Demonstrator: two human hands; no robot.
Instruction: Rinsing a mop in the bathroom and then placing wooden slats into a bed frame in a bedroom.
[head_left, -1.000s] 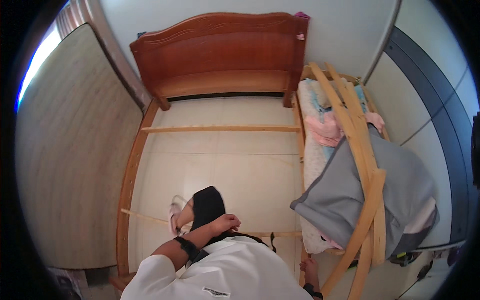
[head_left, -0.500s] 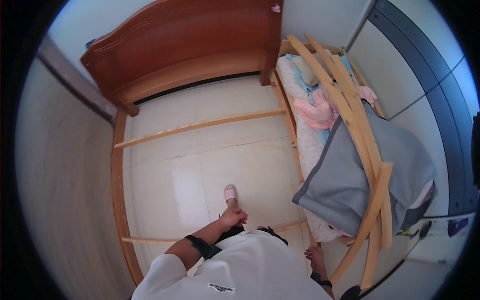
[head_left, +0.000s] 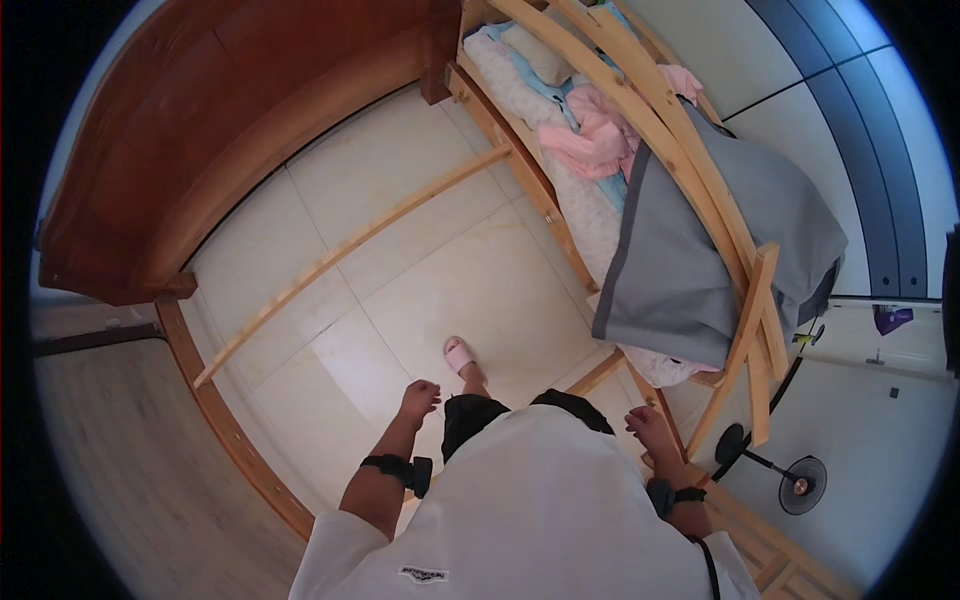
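I stand inside a wooden bed frame, one foot in a pink slipper (head_left: 459, 354) on the tiled floor. My left hand (head_left: 422, 398) hangs over the tiles, loosely curled, fingers a little apart and nothing in them. Close to the frame's right rail (head_left: 560, 225), my right hand (head_left: 648, 428) is held low with its fingers half bent, also without anything in it. A wooden crossbar (head_left: 350, 243) spans the frame ahead of me. Beyond it stands the dark red headboard (head_left: 240, 110).
Long wooden boards (head_left: 690, 150) lie across a small bed on the right, over a grey blanket (head_left: 670, 270) and pink clothing (head_left: 590, 135). Their near ends cross and jut out past it. Farther right stands a fan (head_left: 802, 486). A wooden slatted piece (head_left: 775, 545) lies behind my right arm.
My view and body have turned to the right, bringing the fan into sight. My left hand has moved away from the front of my body, and my right forearm shows more fully.
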